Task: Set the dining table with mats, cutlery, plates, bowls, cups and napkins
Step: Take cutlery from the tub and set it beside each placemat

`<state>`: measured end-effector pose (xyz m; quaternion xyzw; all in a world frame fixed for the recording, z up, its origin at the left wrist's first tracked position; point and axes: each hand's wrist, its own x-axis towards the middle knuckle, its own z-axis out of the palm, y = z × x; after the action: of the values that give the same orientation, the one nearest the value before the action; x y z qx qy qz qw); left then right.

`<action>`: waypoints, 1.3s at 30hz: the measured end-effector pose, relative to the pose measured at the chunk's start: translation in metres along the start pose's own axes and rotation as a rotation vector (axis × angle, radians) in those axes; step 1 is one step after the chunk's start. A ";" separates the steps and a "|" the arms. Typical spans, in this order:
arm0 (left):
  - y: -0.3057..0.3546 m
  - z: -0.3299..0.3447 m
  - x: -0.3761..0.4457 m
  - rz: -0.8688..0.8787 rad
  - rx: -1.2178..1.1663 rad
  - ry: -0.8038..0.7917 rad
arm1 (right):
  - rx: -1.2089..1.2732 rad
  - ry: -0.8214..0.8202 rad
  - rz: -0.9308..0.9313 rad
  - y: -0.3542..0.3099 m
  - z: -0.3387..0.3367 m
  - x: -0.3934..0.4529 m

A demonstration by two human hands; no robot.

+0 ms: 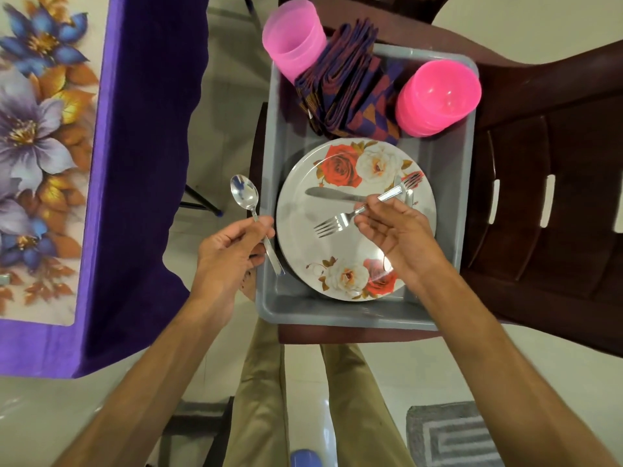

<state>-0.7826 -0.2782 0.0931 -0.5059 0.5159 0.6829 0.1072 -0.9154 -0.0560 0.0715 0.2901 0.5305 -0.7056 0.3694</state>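
Steel cutlery is being collected: left hand (232,251) grips a shiny metal spoon (247,203), right hand (397,234) pinches a silver fork (340,221) (next, probably, the table knife (333,194)).

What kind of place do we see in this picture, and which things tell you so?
Probably a dining area in a home. A table with a purple cloth and a floral mat stands on the left, a brown plastic chair carries a grey tub of floral plates, pink cups and folded napkins.

Your left hand (232,251) holds a spoon (251,210) beside the grey tub (448,230); your right hand (397,237) lifts a fork (340,219) above the floral plate (303,203).
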 end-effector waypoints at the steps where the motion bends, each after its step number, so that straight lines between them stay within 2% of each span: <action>1: -0.001 0.000 -0.001 -0.002 -0.004 0.000 | -0.007 0.005 -0.006 0.000 -0.001 0.000; 6: -0.008 0.000 -0.003 -0.012 0.004 0.003 | -0.158 0.052 -0.155 0.007 0.002 0.001; 9: -0.009 -0.001 -0.005 -0.021 0.020 -0.001 | -0.356 0.083 -0.294 0.009 0.009 0.002; 13: -0.007 -0.002 -0.007 -0.060 0.029 -0.078 | -0.789 0.107 -0.713 0.015 0.024 -0.008; 18: -0.002 -0.001 -0.004 -0.163 -0.057 -0.274 | -1.469 -0.173 -1.313 0.046 0.037 -0.036; 20: -0.002 -0.003 -0.003 -0.131 -0.023 -0.314 | -1.626 -0.247 -1.501 0.058 0.036 -0.045; 21: -0.002 -0.005 -0.003 -0.112 0.016 -0.316 | -1.675 -0.275 -1.538 0.063 0.036 -0.048; 24: -0.006 -0.008 -0.005 -0.097 0.048 -0.289 | -1.744 -0.273 -1.529 0.070 0.037 -0.056; 30: -0.010 -0.008 -0.014 -0.187 -0.147 -0.267 | -1.697 -0.286 -1.430 0.080 0.041 -0.056; 34: -0.008 -0.009 -0.015 -0.148 -0.187 -0.207 | -1.631 -0.353 -1.382 0.070 0.038 -0.060; 35: -0.007 -0.011 -0.014 -0.131 -0.180 -0.186 | -1.605 -0.310 -1.366 0.063 0.037 -0.058; 37: -0.004 -0.015 -0.011 -0.103 -0.139 -0.160 | -1.564 -0.093 -1.274 0.044 0.032 -0.044; 39: -0.001 -0.019 -0.009 -0.088 -0.118 -0.154 | -1.606 0.123 -1.092 0.024 0.022 -0.012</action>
<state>-0.7668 -0.2898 0.1009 -0.4797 0.4423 0.7435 0.1466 -0.8895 -0.0784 0.0746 -0.2979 0.9339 -0.1914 0.0506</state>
